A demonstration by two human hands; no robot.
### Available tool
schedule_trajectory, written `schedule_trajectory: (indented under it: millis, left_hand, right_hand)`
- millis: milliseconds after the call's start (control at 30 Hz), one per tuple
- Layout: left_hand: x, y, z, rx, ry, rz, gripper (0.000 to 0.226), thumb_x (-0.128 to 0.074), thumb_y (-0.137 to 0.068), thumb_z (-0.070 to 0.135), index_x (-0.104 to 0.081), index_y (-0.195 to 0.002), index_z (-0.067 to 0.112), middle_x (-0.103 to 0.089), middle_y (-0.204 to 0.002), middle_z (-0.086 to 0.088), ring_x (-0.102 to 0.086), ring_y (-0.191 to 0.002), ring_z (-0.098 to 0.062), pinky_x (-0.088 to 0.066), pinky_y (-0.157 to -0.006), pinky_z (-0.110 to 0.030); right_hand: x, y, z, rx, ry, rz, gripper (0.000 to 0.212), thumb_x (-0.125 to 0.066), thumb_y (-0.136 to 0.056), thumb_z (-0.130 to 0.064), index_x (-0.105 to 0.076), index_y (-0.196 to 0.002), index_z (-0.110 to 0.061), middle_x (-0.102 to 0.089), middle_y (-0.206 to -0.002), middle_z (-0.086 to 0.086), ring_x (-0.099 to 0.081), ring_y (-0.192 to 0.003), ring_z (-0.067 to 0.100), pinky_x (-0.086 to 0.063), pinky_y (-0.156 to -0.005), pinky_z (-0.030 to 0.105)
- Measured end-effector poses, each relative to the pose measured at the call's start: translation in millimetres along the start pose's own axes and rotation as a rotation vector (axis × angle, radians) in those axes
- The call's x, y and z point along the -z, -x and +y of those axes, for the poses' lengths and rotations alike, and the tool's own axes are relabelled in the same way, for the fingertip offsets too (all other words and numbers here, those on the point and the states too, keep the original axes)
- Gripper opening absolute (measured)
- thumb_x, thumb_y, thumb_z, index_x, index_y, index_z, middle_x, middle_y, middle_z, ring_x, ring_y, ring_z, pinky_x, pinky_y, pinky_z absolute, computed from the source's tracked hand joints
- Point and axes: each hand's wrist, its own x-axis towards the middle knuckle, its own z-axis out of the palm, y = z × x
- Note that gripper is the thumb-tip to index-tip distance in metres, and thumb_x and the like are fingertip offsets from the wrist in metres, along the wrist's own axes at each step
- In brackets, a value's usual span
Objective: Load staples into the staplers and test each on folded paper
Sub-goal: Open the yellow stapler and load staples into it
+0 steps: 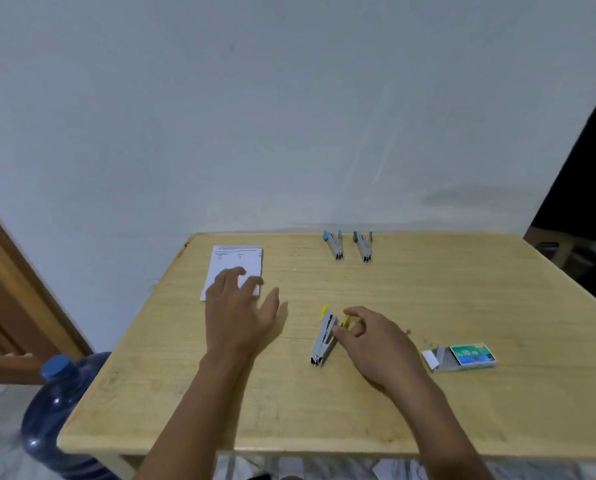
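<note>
Lying just below the centre of the frame, the yellow-tipped stapler (pixel 322 337) points its nose toward the bottom edge with its arms spread in a V. The right hand (pixel 376 344) is against its right arm with fingers loosely curled. I cannot tell whether that grip pinches the yellow tab or only touches it. The left hand (pixel 237 306), at centre left, has its grip apart, with fingers spread flat on the near end of the folded paper (pixel 236 261), probably to draw it over for the test. At lower right the box of staples (pixel 471 355) lies with its flap open, close to the working hand for loading. A blue-tipped stapler (pixel 334 244) and a green-tipped stapler (pixel 363 245) lie side by side at the far edge, apparently waiting their turn. Everything rests on a pale wooden bench (pixel 428 289) pushed against a plain whitish wall (pixel 289 116). A blue water jug (pixel 57 410) stands on the floor at lower left, beneath brown wooden door trim (pixel 12 271).
</note>
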Motion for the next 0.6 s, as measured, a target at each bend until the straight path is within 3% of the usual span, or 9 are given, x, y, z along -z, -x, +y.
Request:
schedule_trajectory:
  millis: [67, 133, 267, 367, 433, 533, 600]
  left_hand:
    - [3, 13, 14, -0.083, 0.015, -0.043, 0.037, -0.054, -0.08, 0.052, -0.077, -0.081, 0.022, -0.062, -0.09, 0.001, -0.059, -0.091, -0.024, -0.039, -0.075, -0.033]
    - [3, 29, 31, -0.043, 0.064, -0.179, 0.041, -0.049, -0.081, 0.058, -0.078, -0.08, 0.028, -0.054, -0.082, 0.01, -0.055, -0.085, -0.018, -0.034, -0.072, -0.031]
    - [4, 54, 62, -0.011, 0.085, -0.421, 0.042, -0.041, -0.089, 0.064, -0.071, -0.107, 0.041, -0.05, -0.099, 0.014, -0.037, -0.095, -0.01, -0.02, -0.077, -0.031]
    - [9, 60, 76, 0.101, 0.259, -0.453, 0.031, -0.048, -0.093, 0.056, -0.07, -0.111, 0.042, -0.056, -0.097, 0.014, -0.05, -0.103, -0.013, -0.028, -0.087, -0.032]
    - [15, 61, 78, 0.144, 0.42, -0.449, 0.025, -0.054, -0.091, 0.055, -0.071, -0.104, 0.044, -0.07, -0.092, 0.017, -0.062, -0.097, -0.005, -0.04, -0.091, -0.036]
    - [28, 63, 89, 0.232, 0.78, -0.458, 0.014, -0.062, -0.094, 0.032, -0.076, -0.098, 0.034, -0.077, -0.086, 0.01, -0.069, -0.082, -0.003, -0.052, -0.08, -0.029]
    - [38, 66, 96, 0.275, 0.907, -0.442, 0.022, -0.062, -0.095, 0.012, -0.076, -0.092, 0.028, -0.076, -0.082, -0.001, -0.066, -0.072, -0.007, -0.049, -0.067, -0.021]
  right_hand:
    - [-6, -1, 4, -0.025, -0.022, 0.058, 0.044, -0.053, -0.092, -0.055, -0.053, -0.132, -0.036, -0.061, -0.105, -0.015, -0.061, -0.096, 0.012, -0.049, -0.078, 0.029]
    - [-8, 0, 5, -0.039, -0.043, 0.077, 0.042, -0.053, -0.092, -0.054, -0.055, -0.129, -0.036, -0.063, -0.117, -0.015, -0.061, -0.103, 0.012, -0.048, -0.081, 0.03]
    - [-12, 4, 3, -0.049, -0.083, 0.095, 0.042, -0.053, -0.092, -0.053, -0.054, -0.13, -0.036, -0.063, -0.124, -0.014, -0.06, -0.11, 0.013, -0.049, -0.086, 0.031]
    - [-15, 10, 3, -0.066, -0.14, 0.121, 0.042, -0.053, -0.093, -0.048, -0.053, -0.132, -0.033, -0.063, -0.125, -0.013, -0.06, -0.112, 0.013, -0.048, -0.085, 0.031]
    - [-17, 14, 5, -0.072, -0.24, 0.145, 0.037, -0.055, -0.094, -0.045, -0.055, -0.128, -0.032, -0.064, -0.119, -0.014, -0.062, -0.109, 0.011, -0.048, -0.086, 0.031]
    - [-18, 20, 6, -0.041, -0.537, 0.234, 0.019, -0.063, -0.093, -0.034, -0.06, -0.112, -0.03, -0.067, -0.108, -0.012, -0.064, -0.096, 0.001, -0.051, -0.079, 0.022]
    - [-16, 26, 5, -0.025, -0.737, 0.276, 0.015, -0.067, -0.091, -0.03, -0.062, -0.106, -0.028, -0.068, -0.104, -0.01, -0.063, -0.092, -0.003, -0.054, -0.079, 0.022]
